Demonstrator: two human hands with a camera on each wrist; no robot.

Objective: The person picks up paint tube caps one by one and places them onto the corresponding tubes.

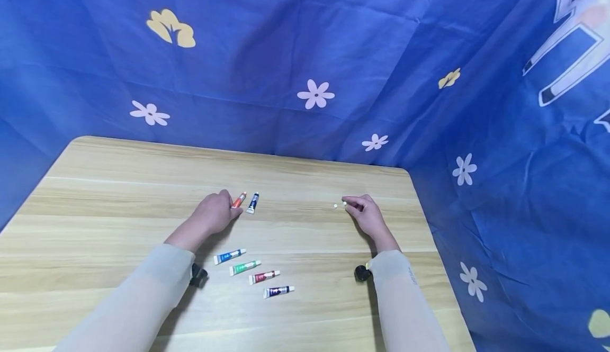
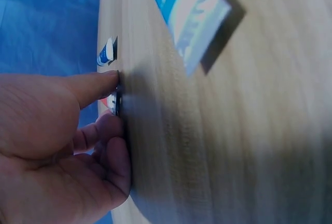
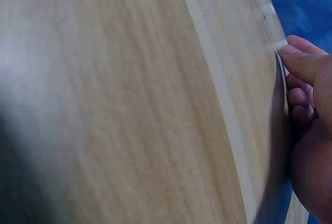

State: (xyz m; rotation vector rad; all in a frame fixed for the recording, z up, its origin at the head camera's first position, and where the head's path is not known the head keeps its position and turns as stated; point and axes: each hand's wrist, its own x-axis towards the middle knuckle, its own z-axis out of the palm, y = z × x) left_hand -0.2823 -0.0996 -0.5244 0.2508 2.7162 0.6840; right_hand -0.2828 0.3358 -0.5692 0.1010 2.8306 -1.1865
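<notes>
On the wooden table (image 1: pixel 119 193) my left hand (image 1: pixel 216 211) grips an orange paint tube (image 1: pixel 239 199), fingers curled round its lower end; in the left wrist view the left hand (image 2: pixel 62 146) pinches the orange tube (image 2: pixel 115 102) against the table. A dark blue tube (image 1: pixel 252 202) lies just right of it, and this blue tube (image 2: pixel 106 53) shows beyond my thumb. My right hand (image 1: pixel 364 213) pinches a small white cap (image 1: pixel 344 204), and a second white cap (image 1: pixel 335 206) lies just left. The right wrist view shows the right hand (image 3: pixel 306 110) pinching the cap (image 3: pixel 280 44), the other cap (image 3: pixel 267 10) beyond.
Several more paint tubes lie in a slanted row near me: blue (image 1: pixel 229 256), green (image 1: pixel 245 267), red (image 1: pixel 264 277) and purple (image 1: pixel 278 291). The blue one (image 2: pixel 187 11) looms close in the left wrist view. Blue flowered cloth (image 1: pixel 314 77) hangs behind and to the right of the table.
</notes>
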